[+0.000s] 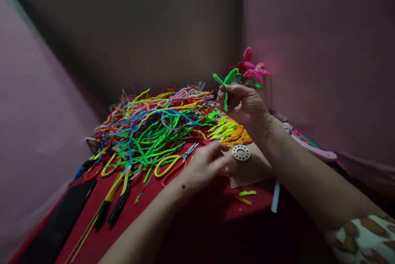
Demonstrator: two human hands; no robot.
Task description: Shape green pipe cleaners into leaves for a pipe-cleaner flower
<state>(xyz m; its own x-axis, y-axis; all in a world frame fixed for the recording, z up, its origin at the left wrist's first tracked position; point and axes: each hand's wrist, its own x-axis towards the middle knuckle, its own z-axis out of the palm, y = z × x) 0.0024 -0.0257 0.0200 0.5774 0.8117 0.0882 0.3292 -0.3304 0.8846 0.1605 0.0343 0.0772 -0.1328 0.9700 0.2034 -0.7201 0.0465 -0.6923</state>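
My right hand (245, 101) is raised, with thumb and fingers pinching a green pipe-cleaner leaf piece (231, 77). Two green ends spread above the fingers and a short tail hangs below. Lower down, my left hand (206, 165) reaches over the edge of a brown cardboard sheet (251, 173). Its fingers are partly curled, thumb and forefinger apart, and nothing shows between them. A round white disc with holes (241, 153) lies just right of its fingertips. Scissors with yellow and red handles (171, 166) lie left of it.
A large heap of coloured pipe cleaners (157, 124) covers the back left. Yellow-black pliers (119, 196) and a dark flat object (58, 223) lie at left. Orange bent pieces (240, 134) sit on the cardboard. Pink pipe-cleaner flowers (256, 70) stand behind my right hand; a glue stick (275, 197) lies right.
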